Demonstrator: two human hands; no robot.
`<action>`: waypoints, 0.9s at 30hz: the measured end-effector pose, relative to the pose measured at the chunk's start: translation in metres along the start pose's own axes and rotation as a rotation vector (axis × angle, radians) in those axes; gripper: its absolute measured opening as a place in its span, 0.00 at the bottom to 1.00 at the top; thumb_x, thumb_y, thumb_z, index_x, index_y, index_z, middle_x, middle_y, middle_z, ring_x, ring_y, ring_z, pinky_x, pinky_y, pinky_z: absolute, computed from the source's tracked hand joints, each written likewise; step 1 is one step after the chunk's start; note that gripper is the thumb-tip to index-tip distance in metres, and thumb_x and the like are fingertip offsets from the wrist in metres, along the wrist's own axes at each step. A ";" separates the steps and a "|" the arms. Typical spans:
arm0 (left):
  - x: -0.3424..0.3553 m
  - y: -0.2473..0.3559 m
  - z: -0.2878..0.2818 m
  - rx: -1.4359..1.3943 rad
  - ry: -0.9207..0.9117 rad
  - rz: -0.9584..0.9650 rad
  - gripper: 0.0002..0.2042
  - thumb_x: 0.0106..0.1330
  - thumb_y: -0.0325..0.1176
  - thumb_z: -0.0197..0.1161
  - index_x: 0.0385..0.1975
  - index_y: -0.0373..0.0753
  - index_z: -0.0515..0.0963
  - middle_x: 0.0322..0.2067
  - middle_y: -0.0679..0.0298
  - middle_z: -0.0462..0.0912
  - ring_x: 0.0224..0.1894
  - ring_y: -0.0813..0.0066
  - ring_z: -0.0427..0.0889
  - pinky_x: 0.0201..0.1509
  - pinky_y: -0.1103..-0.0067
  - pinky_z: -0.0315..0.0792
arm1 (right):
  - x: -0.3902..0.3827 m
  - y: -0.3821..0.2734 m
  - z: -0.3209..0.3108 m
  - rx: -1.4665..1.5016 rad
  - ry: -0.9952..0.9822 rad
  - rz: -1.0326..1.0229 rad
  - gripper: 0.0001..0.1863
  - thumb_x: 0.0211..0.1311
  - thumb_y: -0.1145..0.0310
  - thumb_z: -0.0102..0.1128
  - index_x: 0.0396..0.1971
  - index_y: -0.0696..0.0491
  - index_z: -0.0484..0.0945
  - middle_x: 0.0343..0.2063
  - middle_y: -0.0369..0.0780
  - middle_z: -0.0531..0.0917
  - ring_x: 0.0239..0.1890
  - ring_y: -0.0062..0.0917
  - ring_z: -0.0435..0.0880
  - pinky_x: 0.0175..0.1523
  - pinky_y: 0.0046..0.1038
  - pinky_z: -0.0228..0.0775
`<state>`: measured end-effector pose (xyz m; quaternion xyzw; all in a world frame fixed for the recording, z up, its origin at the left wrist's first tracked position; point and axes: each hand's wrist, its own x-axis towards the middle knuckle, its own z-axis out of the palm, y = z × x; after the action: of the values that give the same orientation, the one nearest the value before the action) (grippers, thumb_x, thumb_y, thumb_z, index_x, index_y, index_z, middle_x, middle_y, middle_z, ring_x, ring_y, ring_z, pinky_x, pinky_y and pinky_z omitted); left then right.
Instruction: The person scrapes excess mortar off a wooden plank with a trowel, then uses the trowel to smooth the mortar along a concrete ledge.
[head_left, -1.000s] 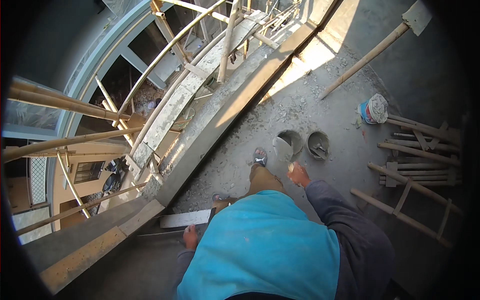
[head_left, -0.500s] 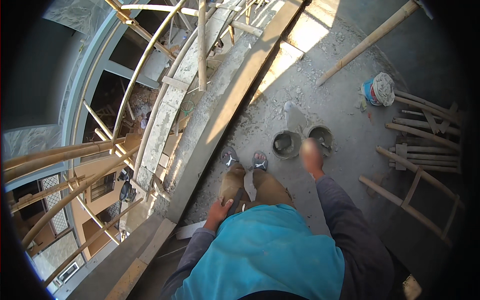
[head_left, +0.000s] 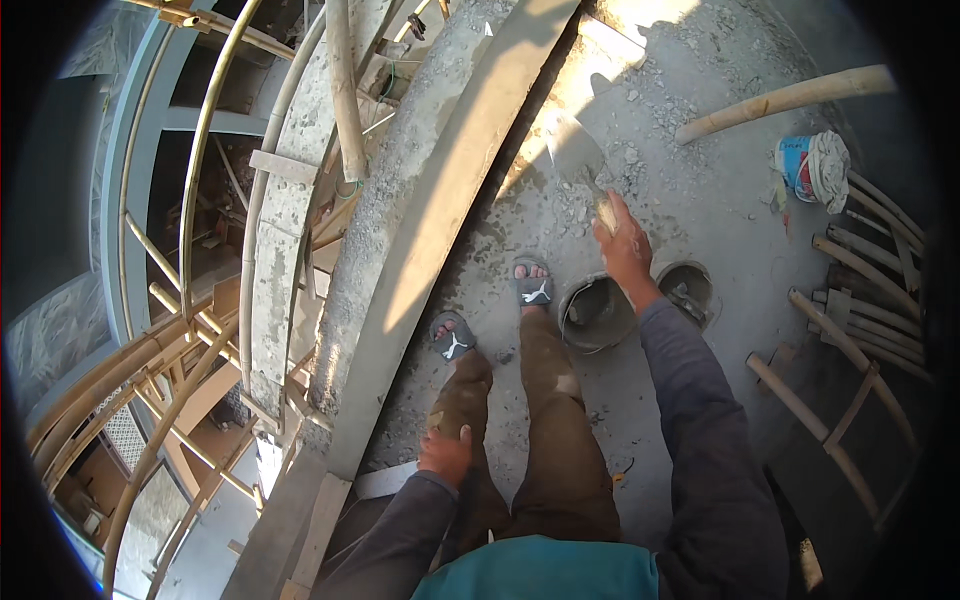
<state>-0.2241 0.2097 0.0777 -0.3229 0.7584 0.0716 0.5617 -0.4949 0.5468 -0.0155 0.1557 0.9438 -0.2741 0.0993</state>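
Note:
A trowel with a flat grey blade [head_left: 577, 158] and a pale handle is in my right hand [head_left: 627, 248], its fingers wrapped round the handle. The blade is just above or on the rubble-strewn floor, beside the long concrete ledge; I cannot tell whether it touches. Below the right hand stand two dark buckets, one [head_left: 597, 348] to the left of my forearm and another [head_left: 710, 290] to the right with something grey inside. My left hand [head_left: 446, 454] rests on my left leg, thumb apart from the fingers, with nothing visible in it.
The long concrete ledge [head_left: 410, 290] runs diagonally on my left, with bamboo scaffolding [head_left: 205, 140] and a drop beyond it. A bamboo pole [head_left: 780, 103] slants in at upper right. A blue-and-white pail [head_left: 795, 168] and wooden ladder-like frames [head_left: 850, 390] lie to the right.
My right hand has moved from over the buckets up toward the ledge with the trowel. My left hand has shifted down onto my leg. My feet have changed position, the right one further forward.

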 end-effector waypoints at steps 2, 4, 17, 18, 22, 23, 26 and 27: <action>-0.008 0.012 0.001 0.083 0.006 -0.058 0.41 0.61 0.64 0.57 0.61 0.31 0.66 0.55 0.43 0.73 0.58 0.46 0.74 0.61 0.58 0.68 | 0.058 0.002 0.025 -0.090 -0.054 0.031 0.31 0.63 0.56 0.59 0.66 0.41 0.65 0.48 0.49 0.81 0.49 0.47 0.80 0.52 0.45 0.72; -0.011 0.026 0.001 0.122 0.076 -0.124 0.38 0.62 0.64 0.56 0.60 0.36 0.70 0.56 0.47 0.73 0.57 0.47 0.74 0.60 0.58 0.67 | 0.101 0.004 0.051 -0.094 -0.009 0.018 0.31 0.64 0.55 0.58 0.67 0.41 0.64 0.48 0.48 0.82 0.49 0.47 0.81 0.51 0.45 0.73; -0.004 0.049 0.008 0.112 0.067 -0.157 0.36 0.61 0.61 0.58 0.60 0.38 0.70 0.56 0.49 0.74 0.59 0.47 0.72 0.62 0.58 0.64 | 0.166 0.025 0.088 -0.112 -0.116 -0.002 0.31 0.65 0.52 0.57 0.67 0.39 0.64 0.51 0.44 0.81 0.51 0.43 0.80 0.51 0.43 0.74; -0.003 0.050 0.007 0.116 0.064 -0.157 0.36 0.60 0.61 0.58 0.60 0.38 0.71 0.55 0.49 0.74 0.59 0.47 0.72 0.62 0.58 0.64 | 0.166 0.028 0.089 -0.110 -0.112 -0.008 0.31 0.66 0.52 0.57 0.68 0.38 0.64 0.51 0.44 0.81 0.51 0.43 0.80 0.51 0.43 0.74; -0.002 0.053 0.006 0.131 0.055 -0.173 0.35 0.60 0.60 0.59 0.59 0.37 0.71 0.55 0.49 0.74 0.59 0.47 0.71 0.61 0.57 0.65 | 0.167 0.030 0.091 -0.124 -0.120 -0.011 0.31 0.66 0.51 0.56 0.68 0.37 0.63 0.51 0.44 0.81 0.51 0.43 0.80 0.51 0.42 0.75; -0.002 0.053 0.007 0.132 0.054 -0.175 0.35 0.60 0.60 0.59 0.59 0.37 0.71 0.55 0.49 0.74 0.59 0.47 0.71 0.61 0.57 0.65 | 0.167 0.029 0.091 -0.124 -0.123 -0.010 0.31 0.66 0.51 0.56 0.68 0.37 0.63 0.51 0.44 0.81 0.51 0.43 0.80 0.51 0.42 0.75; -0.001 0.051 0.010 0.125 0.066 -0.168 0.35 0.60 0.60 0.59 0.59 0.37 0.71 0.55 0.49 0.74 0.59 0.48 0.72 0.61 0.57 0.65 | 0.168 0.029 0.089 -0.109 -0.164 0.008 0.31 0.66 0.51 0.56 0.68 0.36 0.63 0.51 0.45 0.81 0.51 0.43 0.80 0.51 0.42 0.75; -0.001 0.051 0.011 0.116 0.072 -0.164 0.36 0.60 0.60 0.59 0.60 0.37 0.70 0.55 0.49 0.74 0.59 0.48 0.72 0.61 0.57 0.65 | 0.168 0.030 0.089 -0.093 -0.169 0.008 0.31 0.66 0.51 0.57 0.68 0.36 0.63 0.51 0.45 0.81 0.51 0.44 0.80 0.51 0.42 0.75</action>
<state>-0.2445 0.2555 0.0620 -0.3533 0.7520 -0.0303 0.5557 -0.6315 0.5622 -0.1499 0.1309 0.9432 -0.2417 0.1867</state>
